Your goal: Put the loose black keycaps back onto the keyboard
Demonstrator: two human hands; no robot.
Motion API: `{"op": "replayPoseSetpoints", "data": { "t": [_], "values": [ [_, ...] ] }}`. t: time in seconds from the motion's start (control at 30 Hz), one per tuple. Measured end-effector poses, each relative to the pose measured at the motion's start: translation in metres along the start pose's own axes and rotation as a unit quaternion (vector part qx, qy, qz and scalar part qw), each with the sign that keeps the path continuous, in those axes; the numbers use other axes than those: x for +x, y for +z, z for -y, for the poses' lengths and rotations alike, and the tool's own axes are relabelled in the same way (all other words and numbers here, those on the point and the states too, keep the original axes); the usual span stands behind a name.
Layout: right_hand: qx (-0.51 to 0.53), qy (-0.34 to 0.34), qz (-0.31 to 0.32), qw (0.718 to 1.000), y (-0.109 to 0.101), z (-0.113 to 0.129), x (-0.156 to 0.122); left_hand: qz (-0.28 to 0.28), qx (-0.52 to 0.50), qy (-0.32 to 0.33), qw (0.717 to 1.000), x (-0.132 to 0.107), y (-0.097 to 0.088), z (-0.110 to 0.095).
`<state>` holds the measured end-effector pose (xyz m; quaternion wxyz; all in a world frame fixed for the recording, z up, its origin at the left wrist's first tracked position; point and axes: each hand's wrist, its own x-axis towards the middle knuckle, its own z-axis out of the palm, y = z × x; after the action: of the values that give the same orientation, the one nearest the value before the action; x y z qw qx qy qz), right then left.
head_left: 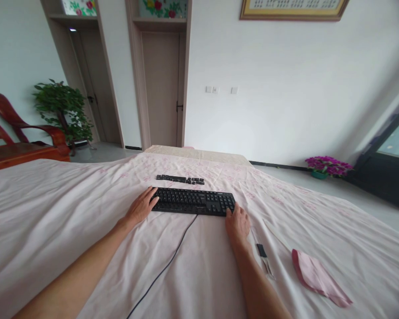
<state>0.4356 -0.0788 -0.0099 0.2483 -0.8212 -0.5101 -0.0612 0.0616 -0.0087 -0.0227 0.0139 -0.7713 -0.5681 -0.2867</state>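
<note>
A black computer keyboard (186, 200) lies flat on the bed cloth in front of me. My left hand (142, 206) holds its left end, thumb on top near the keys. At the other end, my right hand (238, 220) grips the near right corner beside the number pad. Along the near side of the keyboard runs a strip without raised keycaps. Just beyond it, loose black keycaps (173, 178) lie in a row. A black cable (173, 258) leaves the keyboard's near edge and runs towards me.
Right of my right forearm lies a small tool with a black grip (261, 250) and thin metal prongs. Farther right is a folded pink cloth (319, 275). The pale flowered sheet (96, 186) is wrinkled. A wooden chair (36, 141) stands at the left.
</note>
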Motion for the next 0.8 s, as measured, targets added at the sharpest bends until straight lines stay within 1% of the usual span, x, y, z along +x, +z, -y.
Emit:
{"op": "replayPoseSetpoints", "data": {
  "t": [0.23, 0.43, 0.67, 0.8],
  "values": [
    [0.006, -0.003, -0.002, 1.000, -0.001, 0.000, -0.001, 0.001, 0.002, 0.009, 1.000, 0.000, 0.001, 0.003],
    [0.010, -0.009, 0.008, 1.000, 0.003, -0.004, 0.004, 0.013, 0.032, 0.033, 0.999, -0.001, 0.002, 0.005],
    [0.060, 0.039, 0.042, 0.997, 0.004, -0.014, 0.012, 0.010, 0.035, 0.021, 0.999, 0.000, 0.002, 0.004],
    [0.064, 0.054, 0.038, 0.996, 0.007, -0.015, 0.015, 0.022, 0.030, 0.021, 0.999, 0.000, 0.001, 0.005]
  ]
}}
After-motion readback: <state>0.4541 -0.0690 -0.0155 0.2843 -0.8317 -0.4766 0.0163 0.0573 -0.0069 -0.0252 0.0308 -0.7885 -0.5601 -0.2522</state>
